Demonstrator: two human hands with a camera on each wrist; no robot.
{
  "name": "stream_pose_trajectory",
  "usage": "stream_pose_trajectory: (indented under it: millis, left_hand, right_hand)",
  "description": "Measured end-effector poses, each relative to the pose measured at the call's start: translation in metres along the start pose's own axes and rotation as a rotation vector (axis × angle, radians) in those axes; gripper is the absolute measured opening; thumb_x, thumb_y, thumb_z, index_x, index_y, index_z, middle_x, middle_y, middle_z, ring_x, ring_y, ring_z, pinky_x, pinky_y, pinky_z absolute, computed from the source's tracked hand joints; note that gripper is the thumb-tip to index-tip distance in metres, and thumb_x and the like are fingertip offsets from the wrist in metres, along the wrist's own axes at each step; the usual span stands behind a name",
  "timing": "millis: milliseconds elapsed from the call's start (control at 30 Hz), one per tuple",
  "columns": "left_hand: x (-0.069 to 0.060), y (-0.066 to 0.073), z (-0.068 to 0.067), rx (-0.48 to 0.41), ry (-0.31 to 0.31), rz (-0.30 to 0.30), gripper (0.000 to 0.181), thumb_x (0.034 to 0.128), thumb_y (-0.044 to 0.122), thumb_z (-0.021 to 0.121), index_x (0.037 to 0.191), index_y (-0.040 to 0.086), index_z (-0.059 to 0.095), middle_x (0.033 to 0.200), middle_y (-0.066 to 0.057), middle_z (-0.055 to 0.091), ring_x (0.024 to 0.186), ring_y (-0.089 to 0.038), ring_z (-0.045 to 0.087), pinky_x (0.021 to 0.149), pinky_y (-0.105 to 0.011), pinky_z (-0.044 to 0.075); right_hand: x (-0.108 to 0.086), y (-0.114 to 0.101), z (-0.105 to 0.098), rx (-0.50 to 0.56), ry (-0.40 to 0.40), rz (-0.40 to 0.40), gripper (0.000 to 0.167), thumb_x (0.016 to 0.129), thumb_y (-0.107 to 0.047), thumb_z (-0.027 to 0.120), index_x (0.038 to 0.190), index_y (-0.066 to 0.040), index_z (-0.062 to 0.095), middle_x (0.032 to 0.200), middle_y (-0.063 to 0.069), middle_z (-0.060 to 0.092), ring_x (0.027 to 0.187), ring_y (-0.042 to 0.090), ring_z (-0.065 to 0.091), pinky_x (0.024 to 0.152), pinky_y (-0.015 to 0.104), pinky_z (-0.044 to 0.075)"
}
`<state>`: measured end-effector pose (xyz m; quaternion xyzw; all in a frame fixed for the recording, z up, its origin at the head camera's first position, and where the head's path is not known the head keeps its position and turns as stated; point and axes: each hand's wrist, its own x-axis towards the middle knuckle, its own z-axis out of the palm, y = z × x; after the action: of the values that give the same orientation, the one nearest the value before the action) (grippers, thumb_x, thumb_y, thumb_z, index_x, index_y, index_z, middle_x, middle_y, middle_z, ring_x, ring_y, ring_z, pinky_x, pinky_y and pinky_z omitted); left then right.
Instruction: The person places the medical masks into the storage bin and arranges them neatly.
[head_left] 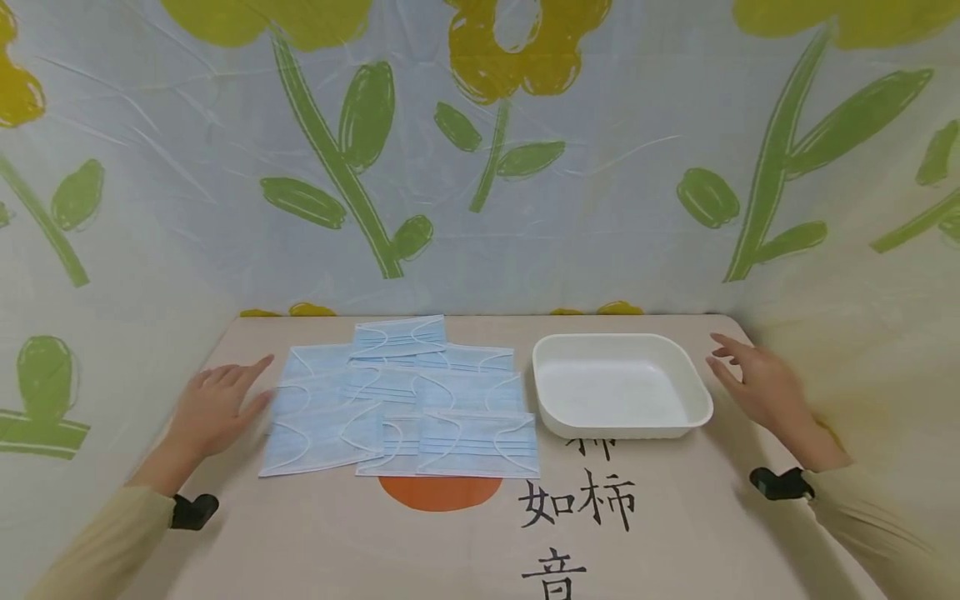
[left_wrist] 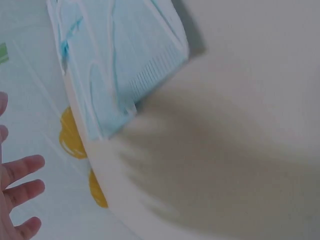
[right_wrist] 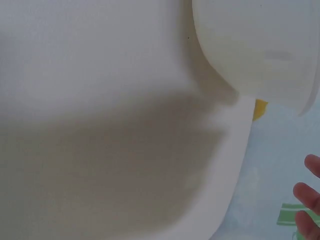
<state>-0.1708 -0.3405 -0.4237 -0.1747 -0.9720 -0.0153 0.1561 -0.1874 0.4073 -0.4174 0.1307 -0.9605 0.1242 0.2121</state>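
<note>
Pale-blue pleated masks (head_left: pixel 401 404) overlap beside a smooth, round-cornered white tray (head_left: pixel 622 393), between hands (head_left: pixel 210 410) (head_left: pixel 768 387) with loosely parted fingers.

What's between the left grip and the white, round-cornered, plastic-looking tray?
Overlapping pale-blue pleated face masks, then a sliver of bare beige tabletop beside the tray. Head view shows it; neither wrist view has both left grip and tray.

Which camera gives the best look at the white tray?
The head view: the white tray shows whole there, inside included. The right wrist view catches only part of it; the left wrist view, none.
</note>
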Motion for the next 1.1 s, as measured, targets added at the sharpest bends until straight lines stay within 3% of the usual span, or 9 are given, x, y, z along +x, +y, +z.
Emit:
stream_pose_trajectory:
  millis: [300, 533, 767, 867, 1000, 1100]
  left_hand:
    - [0.018, 0.034, 0.003, -0.056, 0.070, -0.030, 0.055, 0.0900, 0.026, 0.060, 0.139, 0.007, 0.045, 0.110, -0.024, 0.067, 0.105, -0.043, 0.057, 0.089, -0.060, 0.042]
    - [0.031, 0.063, 0.002, -0.127, 0.073, -0.049, 0.057, 0.0903, 0.026, 0.062, 0.140, 0.004, 0.044, 0.101, -0.016, 0.069, 0.096, -0.037, 0.060, 0.083, -0.055, 0.047]
    - [0.038, 0.086, 0.005, -0.172, 0.094, -0.029, 0.057, 0.0876, 0.025, 0.065, 0.138, 0.005, 0.048, 0.099, -0.013, 0.069, 0.083, -0.030, 0.059, 0.074, -0.048, 0.050]
    - [0.041, 0.095, 0.007, -0.190, 0.085, -0.016, 0.057, 0.0876, 0.026, 0.066, 0.139, 0.007, 0.048, 0.100, -0.012, 0.069, 0.083, -0.028, 0.060, 0.072, -0.046, 0.051]
    - [0.046, 0.106, 0.007, -0.244, 0.042, -0.027, 0.056, 0.0888, 0.028, 0.066, 0.138, 0.008, 0.049, 0.103, -0.011, 0.068, 0.089, -0.028, 0.061, 0.073, -0.044, 0.054]
    - [0.048, 0.113, 0.007, -0.260, 0.016, -0.029, 0.054, 0.0890, 0.028, 0.066, 0.136, 0.008, 0.051, 0.104, -0.011, 0.067, 0.092, -0.028, 0.061, 0.073, -0.043, 0.055]
  right_hand:
    - [0.002, -0.009, 0.001, 0.064, -0.013, 0.066, 0.039, 0.091, -0.016, 0.063, 0.125, 0.003, 0.056, 0.102, 0.027, 0.068, 0.082, 0.041, 0.064, 0.059, 0.045, 0.051]
    - [0.002, -0.008, 0.008, 0.157, 0.036, 0.144, 0.039, 0.089, -0.018, 0.068, 0.121, 0.001, 0.059, 0.099, 0.027, 0.068, 0.074, 0.040, 0.065, 0.053, 0.017, 0.043]
    - [0.003, -0.006, 0.017, 0.244, 0.060, 0.224, 0.040, 0.087, -0.016, 0.071, 0.121, 0.001, 0.059, 0.099, 0.028, 0.068, 0.075, 0.037, 0.064, 0.055, 0.006, 0.039]
    - [0.004, -0.006, 0.018, 0.263, 0.052, 0.235, 0.040, 0.087, -0.017, 0.070, 0.122, 0.001, 0.059, 0.099, 0.028, 0.068, 0.072, 0.017, 0.063, 0.055, 0.005, 0.040]
    - [0.004, -0.006, 0.020, 0.292, 0.039, 0.248, 0.040, 0.089, -0.019, 0.069, 0.121, 0.002, 0.059, 0.100, 0.030, 0.067, 0.070, -0.015, 0.047, 0.056, 0.004, 0.039]
    - [0.004, -0.006, 0.022, 0.310, 0.042, 0.254, 0.038, 0.089, -0.019, 0.069, 0.120, 0.002, 0.061, 0.099, 0.030, 0.067, 0.070, -0.020, 0.042, 0.057, 0.002, 0.039]
